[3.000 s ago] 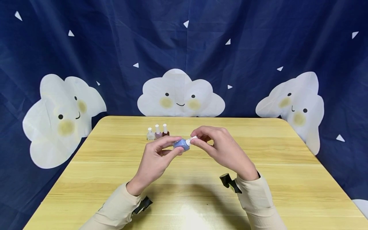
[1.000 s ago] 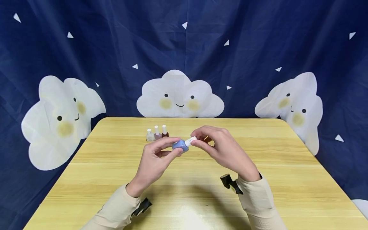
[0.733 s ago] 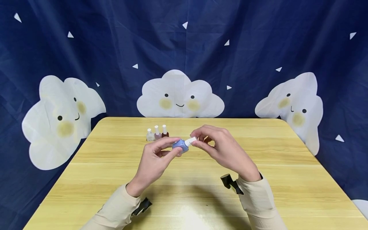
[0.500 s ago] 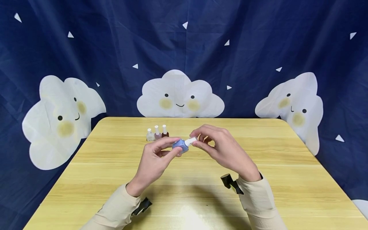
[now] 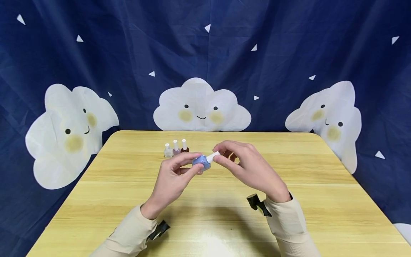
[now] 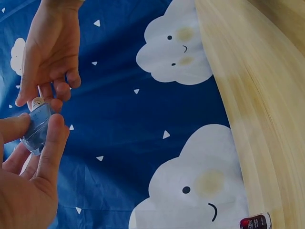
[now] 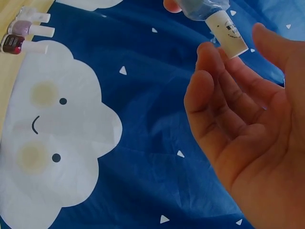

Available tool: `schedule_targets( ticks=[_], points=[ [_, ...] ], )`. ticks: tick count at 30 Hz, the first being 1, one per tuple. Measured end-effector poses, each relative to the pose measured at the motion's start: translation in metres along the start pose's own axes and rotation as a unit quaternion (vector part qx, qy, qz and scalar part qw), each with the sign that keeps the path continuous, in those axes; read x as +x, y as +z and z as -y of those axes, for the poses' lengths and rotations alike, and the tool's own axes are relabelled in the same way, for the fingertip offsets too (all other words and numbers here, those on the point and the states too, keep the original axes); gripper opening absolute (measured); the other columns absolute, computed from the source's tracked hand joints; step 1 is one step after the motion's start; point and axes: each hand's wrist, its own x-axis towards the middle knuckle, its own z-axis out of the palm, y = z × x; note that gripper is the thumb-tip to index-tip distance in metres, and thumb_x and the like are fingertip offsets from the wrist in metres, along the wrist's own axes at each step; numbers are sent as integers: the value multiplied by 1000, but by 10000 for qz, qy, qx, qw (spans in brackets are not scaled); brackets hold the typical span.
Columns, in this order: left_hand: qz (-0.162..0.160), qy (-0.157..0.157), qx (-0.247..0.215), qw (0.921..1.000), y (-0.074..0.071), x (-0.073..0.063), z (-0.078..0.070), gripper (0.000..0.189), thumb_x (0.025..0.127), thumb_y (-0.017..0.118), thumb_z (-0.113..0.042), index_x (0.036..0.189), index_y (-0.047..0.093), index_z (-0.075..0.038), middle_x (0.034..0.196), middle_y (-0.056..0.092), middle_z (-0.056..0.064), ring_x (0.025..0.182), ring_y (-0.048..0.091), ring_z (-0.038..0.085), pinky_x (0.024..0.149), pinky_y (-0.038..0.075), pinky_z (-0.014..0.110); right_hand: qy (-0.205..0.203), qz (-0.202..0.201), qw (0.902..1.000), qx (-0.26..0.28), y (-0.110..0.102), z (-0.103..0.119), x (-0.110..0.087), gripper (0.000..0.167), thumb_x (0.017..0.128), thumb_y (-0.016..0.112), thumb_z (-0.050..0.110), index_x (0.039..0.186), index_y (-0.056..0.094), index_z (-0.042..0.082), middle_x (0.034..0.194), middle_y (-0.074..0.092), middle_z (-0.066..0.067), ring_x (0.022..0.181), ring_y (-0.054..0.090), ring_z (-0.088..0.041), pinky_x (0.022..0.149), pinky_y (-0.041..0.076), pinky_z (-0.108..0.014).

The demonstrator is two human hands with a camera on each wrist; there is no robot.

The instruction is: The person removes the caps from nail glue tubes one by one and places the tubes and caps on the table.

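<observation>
Lettering on the cap showed to the head camera half a second ago; now the side of the cap seen from there is plain white, while the right wrist view has lettering in sight. The blue bottle has barely shifted, so the cap has probably been turned against a steadily held bottle. It is still on the bottle, which suggests work under way; whether it is looser or tighter I cannot tell.

The left hand pinches the blue bottle between thumb and fingers, holding it tilted with its cap to the right, above the table. The right hand has its fingers loosely bent about the cap's end, with a narrow gap between thumb and cap in the right wrist view. That looks like an eased hold, though I cannot make out whether a fingertip touches the cap.

Far and to the left, the clear bottle, lilac bottle and red bottle stand upright, capped, unmoved.
</observation>
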Motion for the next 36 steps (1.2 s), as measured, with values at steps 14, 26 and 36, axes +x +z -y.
schedule_targets(
  ticks=[14, 26, 36],
  points=[
    [30, 3, -15, 10000, 0, 0, 1, 27, 91, 72, 6, 118, 71, 6, 109, 73, 23, 91, 75, 15, 77, 65, 37, -187, -116, 9996, -173, 0, 0, 0, 8, 100, 69, 23, 105, 72, 19, 94, 68, 14, 80, 62, -2, 69, 56, -23],
    [24, -49, 22, 10000, 1, 1, 1, 28, 92, 72, 6, 119, 70, 7, 109, 73, 23, 90, 76, 15, 77, 65, 37, -295, -147, 9992, -207, 1, -2, -2, 11, 99, 71, 20, 109, 72, 17, 98, 69, 12, 80, 63, -1, 68, 57, -22],
    [29, -28, 37, 10000, 0, 1, 2, 28, 92, 72, 6, 119, 69, 8, 108, 73, 23, 90, 75, 14, 77, 65, 37, -205, -100, 9996, -192, 0, -1, -2, 12, 100, 69, 23, 111, 71, 18, 98, 68, 13, 78, 61, -2, 66, 55, -22]
  ],
)
